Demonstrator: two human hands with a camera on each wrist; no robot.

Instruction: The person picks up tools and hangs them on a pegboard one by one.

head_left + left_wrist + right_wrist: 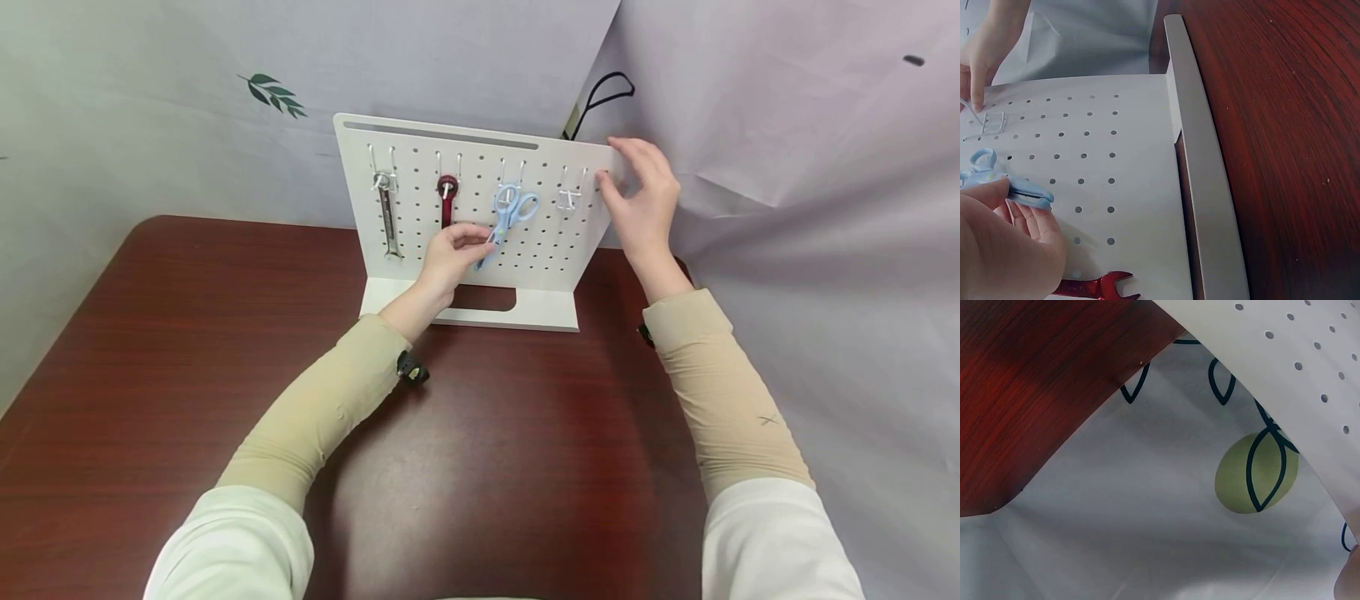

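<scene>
1. Pale blue plastic scissors (507,215) are seen hanging by their rounded handle loops from a thin wire hook on the white pegboard (547,242); their closed blade end is pinched between the thumb and curled fingers of the left hand (450,254).
2. The smooth, matte pegboard is held upright on a flat foot with an oblong cut-out, and its face is pierced by even rows of small round holes.
3. The board's upper right edge is gripped by the right hand (641,204), the thumb laid on the front face and the fingers bent over the edge.
4. A slim silver wrench (387,218) and a dark red wrench (447,200) are hung left of the scissors, and a bare wire hook (568,197) to their right.
5. The board is stood on a glossy, reddish-brown, wood-grained table (187,375), backed by wrinkled pale sheeting (810,250) printed with leaves.
</scene>
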